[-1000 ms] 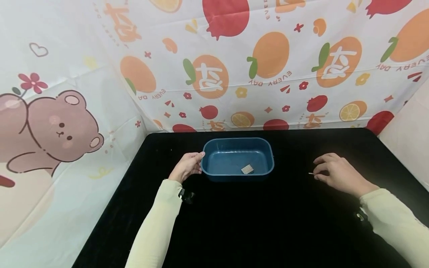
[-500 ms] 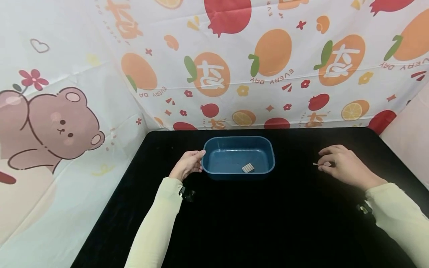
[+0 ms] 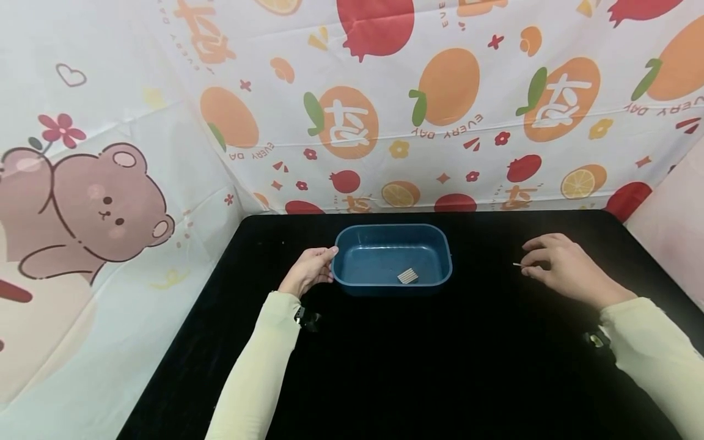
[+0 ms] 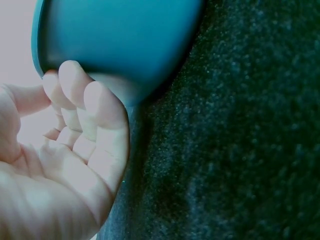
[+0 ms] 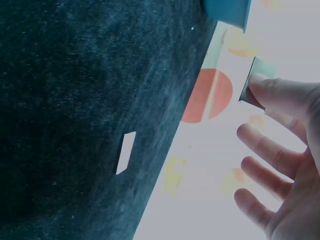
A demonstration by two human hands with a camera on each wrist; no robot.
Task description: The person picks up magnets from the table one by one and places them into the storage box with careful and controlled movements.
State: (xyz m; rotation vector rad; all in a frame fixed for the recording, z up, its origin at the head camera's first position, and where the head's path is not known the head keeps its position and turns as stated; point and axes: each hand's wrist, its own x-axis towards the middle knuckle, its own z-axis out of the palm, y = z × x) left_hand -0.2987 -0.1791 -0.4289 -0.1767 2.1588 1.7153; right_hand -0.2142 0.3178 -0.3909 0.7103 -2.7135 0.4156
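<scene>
In the head view a blue plastic bin (image 3: 392,253) stands on the black table. My left hand (image 3: 309,269) pinches its left rim, the thumb at the edge and the fingers curled against the outer wall; the left wrist view shows the fingertips touching the bin (image 4: 125,40). Inside the bin lies a small ridged silvery block (image 3: 407,276), like several thin strips side by side. To the right of the bin, my right hand (image 3: 563,269) pinches a small thin rectangular piece (image 5: 263,67) between thumb and index finger. The other fingers are spread and slightly bent.
A pale flat strip (image 5: 126,153) lies on the black tabletop (image 5: 75,100) in the right wrist view. Behind the table hangs a white cloth (image 3: 396,146) with printed fruit; a bear print (image 3: 110,208) covers the left side.
My right hand has shifted slightly right and towards the back, with the thin piece still pinched. The left hand keeps its hold on the bin's rim. The head view has tilted slightly.
</scene>
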